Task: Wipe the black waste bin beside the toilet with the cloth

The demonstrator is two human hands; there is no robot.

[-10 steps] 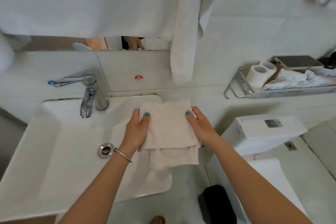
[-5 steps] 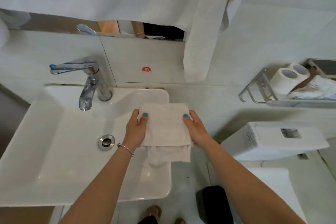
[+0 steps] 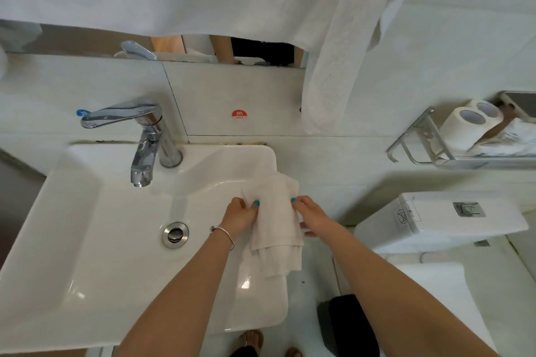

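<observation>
Both hands hold a folded white cloth (image 3: 275,220) above the right edge of the white sink (image 3: 87,240); the left hand (image 3: 239,219) grips its left side with the thumb laid over the top, and the right hand (image 3: 314,219) pinches its right side, thumb on the front and fingers behind; the lower layers of the cloth hang loose below the hands. A thin bracelet (image 3: 224,233) circles the left wrist. The black waste bin (image 3: 345,324) stands on the floor at the near right, between the sink and the white toilet (image 3: 441,220), partly hidden by the right forearm, well apart from the cloth. A chrome tap (image 3: 139,136) rises at the far side of the sink, with the drain (image 3: 175,235) near it; a red hot-water sticker (image 3: 239,114) marks the wall; a white towel (image 3: 339,52) hangs above; toilet rolls (image 3: 470,122) sit on a metal shelf (image 3: 414,139) at far right.
</observation>
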